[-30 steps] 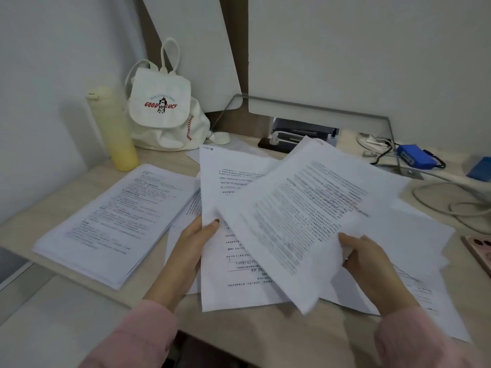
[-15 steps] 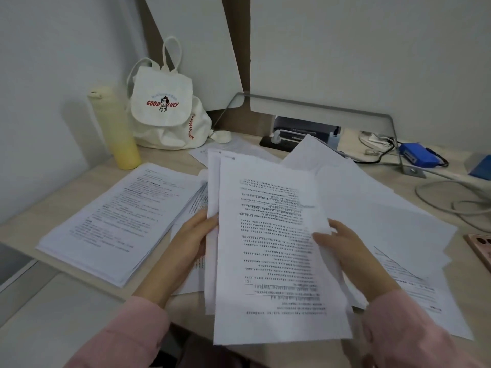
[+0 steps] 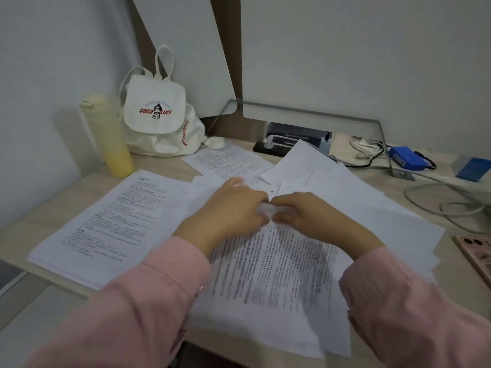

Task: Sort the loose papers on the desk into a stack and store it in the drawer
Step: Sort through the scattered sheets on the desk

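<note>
Loose papers (image 3: pixel 353 197) spread over the desk (image 3: pixel 50 205), printed sheet (image 3: pixel 273 269) at the near edge, left hand (image 3: pixel 231 208) and right hand (image 3: pixel 308 216) fingertips together, both pinching its far edge, tidy stack (image 3: pixel 106 224) at left

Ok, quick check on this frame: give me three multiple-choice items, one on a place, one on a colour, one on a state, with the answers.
1. Where does the neat stack lie relative to the left hand?
A. On that hand's left
B. On its right
C. On the floor

2. What colour is the bottle beside the backpack?
A. Blue
B. Yellow
C. Red

3. What are the left hand and the right hand doing?
A. Hanging idle
B. Lifting the bottle
C. Gripping the top edge of the printed sheet

Answers:
1 A, the neat stack lies out past the left sleeve.
2 B, its body is pale yellow.
3 C, both hands' fingers curl on the sheet's far edge, almost meeting.
</note>
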A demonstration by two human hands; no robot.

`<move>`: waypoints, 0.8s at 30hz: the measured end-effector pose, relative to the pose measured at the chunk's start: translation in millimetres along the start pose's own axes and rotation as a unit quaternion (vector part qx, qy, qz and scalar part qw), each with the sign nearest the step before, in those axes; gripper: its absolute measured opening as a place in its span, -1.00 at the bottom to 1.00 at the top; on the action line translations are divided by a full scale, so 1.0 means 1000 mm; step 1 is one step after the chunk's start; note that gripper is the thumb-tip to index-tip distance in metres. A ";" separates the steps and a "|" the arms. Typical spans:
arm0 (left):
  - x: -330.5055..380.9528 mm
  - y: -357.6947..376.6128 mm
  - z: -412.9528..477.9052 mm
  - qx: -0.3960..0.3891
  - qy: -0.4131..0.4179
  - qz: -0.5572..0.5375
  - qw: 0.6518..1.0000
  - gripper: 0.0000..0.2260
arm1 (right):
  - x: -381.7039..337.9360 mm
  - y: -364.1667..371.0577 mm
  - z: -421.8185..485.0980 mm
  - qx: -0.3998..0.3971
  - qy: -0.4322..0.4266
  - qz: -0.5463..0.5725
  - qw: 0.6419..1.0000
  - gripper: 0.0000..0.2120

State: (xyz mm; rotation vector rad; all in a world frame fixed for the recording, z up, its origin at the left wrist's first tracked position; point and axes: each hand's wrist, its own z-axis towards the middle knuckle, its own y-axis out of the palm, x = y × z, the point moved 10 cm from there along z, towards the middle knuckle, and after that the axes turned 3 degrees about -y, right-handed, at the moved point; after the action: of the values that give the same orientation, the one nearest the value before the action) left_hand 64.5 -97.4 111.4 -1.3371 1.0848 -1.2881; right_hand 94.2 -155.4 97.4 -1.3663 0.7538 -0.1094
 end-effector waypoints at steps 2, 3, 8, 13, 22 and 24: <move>-0.012 0.008 -0.002 -0.049 -0.040 -0.023 0.998 -0.90 | 0.015 -0.008 -0.003 0.056 0.046 0.056 0.996 -0.88; -0.019 0.011 -0.004 -0.054 -0.047 -0.032 0.997 -0.91 | 0.029 -0.016 -0.007 0.106 0.074 0.074 0.989 -0.86; -0.080 0.023 -0.025 -0.031 -0.152 -0.199 0.968 -0.71 | 0.128 -0.036 -0.067 0.286 0.254 0.107 0.918 -0.68; -0.130 0.042 -0.046 0.078 -0.232 -0.378 0.893 -0.88 | 0.190 0.019 -0.115 0.211 0.433 0.287 0.828 -0.58; -0.149 0.132 -0.077 0.090 -0.374 -0.511 0.769 -0.80 | 0.201 0.035 -0.141 0.260 0.477 0.361 0.758 -0.63; -0.147 0.141 -0.080 0.096 -0.377 -0.524 0.758 -0.81 | 0.199 0.036 -0.138 0.252 0.476 0.370 0.757 -0.68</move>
State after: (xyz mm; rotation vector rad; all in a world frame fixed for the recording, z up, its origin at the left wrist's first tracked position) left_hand -20.1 21.5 -50.9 -2.1197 -0.4767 -1.2838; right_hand 158.7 -360.3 -20.7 -0.3277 1.9188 -0.3634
